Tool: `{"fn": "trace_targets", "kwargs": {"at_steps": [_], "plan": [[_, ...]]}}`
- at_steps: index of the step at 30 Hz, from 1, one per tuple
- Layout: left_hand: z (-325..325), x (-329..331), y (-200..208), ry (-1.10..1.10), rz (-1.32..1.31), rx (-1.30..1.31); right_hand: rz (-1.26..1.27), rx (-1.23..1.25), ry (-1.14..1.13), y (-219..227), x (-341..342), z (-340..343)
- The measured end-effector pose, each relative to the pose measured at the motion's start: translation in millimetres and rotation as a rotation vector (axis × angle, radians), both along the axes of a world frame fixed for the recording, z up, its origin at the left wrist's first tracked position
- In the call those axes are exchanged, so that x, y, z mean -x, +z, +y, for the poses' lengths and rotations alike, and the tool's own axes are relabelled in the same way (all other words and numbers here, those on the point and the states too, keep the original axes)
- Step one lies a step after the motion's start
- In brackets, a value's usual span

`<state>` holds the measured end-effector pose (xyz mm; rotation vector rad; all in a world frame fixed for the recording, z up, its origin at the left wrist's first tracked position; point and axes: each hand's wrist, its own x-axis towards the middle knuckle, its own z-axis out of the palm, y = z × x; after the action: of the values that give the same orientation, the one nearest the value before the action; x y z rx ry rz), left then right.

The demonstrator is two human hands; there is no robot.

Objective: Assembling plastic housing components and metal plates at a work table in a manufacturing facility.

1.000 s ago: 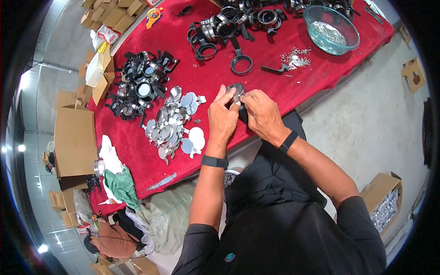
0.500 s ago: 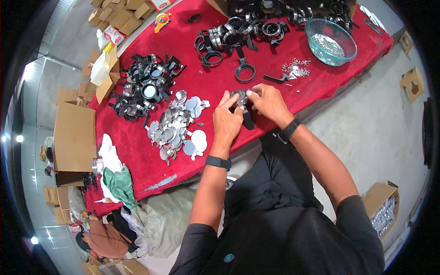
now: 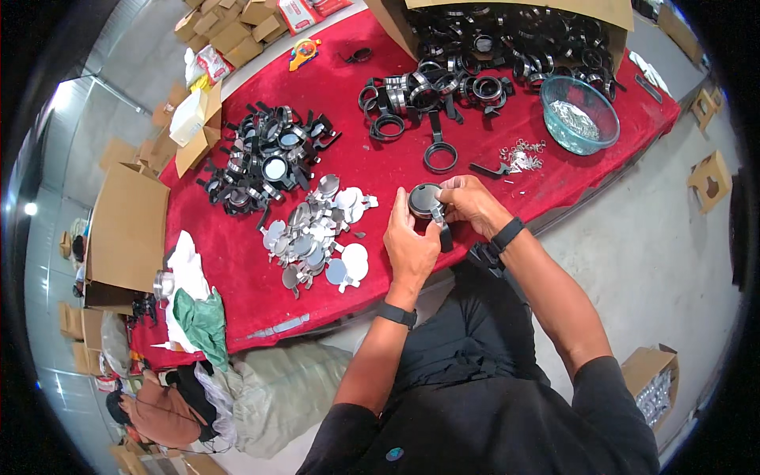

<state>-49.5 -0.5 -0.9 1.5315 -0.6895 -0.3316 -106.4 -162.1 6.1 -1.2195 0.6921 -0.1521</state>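
My left hand (image 3: 412, 247) is closed around a black ring collar with a handle, and a round grey metal lid (image 3: 425, 199) lies over its opening. The collar's black handle (image 3: 446, 237) points down toward the table's near edge. At the lid's tab side, my right hand (image 3: 473, 207) has thumb and fingers pinched together; whether a small part is between them is hidden. A loose pile of tabbed metal discs (image 3: 305, 244) lies left of my hands. Beyond my hands are a single black ring with a handle (image 3: 440, 157) and a scatter of small metal pieces (image 3: 522, 157).
Assembled collars (image 3: 265, 154) are heaped at the left. More black collars (image 3: 412, 91) spill from a carton at the back. A teal see-through basket (image 3: 582, 142) holds small metal parts at the right. A green cloth (image 3: 202, 321) hangs at the left edge, near another person (image 3: 162, 408).
The view has shifted, so the table sits lower and further right. The lid now faces up flat over the collar, with my left fingers around its rim; my right hand stays beside it.
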Motion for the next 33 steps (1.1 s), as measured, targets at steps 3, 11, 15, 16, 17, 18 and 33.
{"fn": "trace_targets", "kwargs": {"at_steps": [3, 11, 15, 16, 17, 18, 33], "plan": [[2, 2, -4, 0.032, -0.078, -0.019, 0.041, 0.134, -0.036, 3, -2, 5], [-1, -17, -2, -0.022, -0.091, -0.206, 0.026, 0.036, -0.045, -11, -9, -9], [1, -27, -6, 0.0, 0.027, -0.191, 0.035, -0.008, -0.042, -11, -23, -6], [1, -28, -7, -0.001, 0.027, -0.191, 0.027, 0.008, -0.025, -13, -24, -7], [0, -29, -7, -0.002, 0.026, -0.192, 0.018, 0.025, -0.008, -16, -25, -10], [1, -29, -9, -0.004, 0.032, -0.197, 0.024, 0.02, -0.01, -15, -24, -9], [0, -33, -14, 0.064, -0.042, -0.226, 0.046, 0.088, -0.074, -10, 13, 2]]}}
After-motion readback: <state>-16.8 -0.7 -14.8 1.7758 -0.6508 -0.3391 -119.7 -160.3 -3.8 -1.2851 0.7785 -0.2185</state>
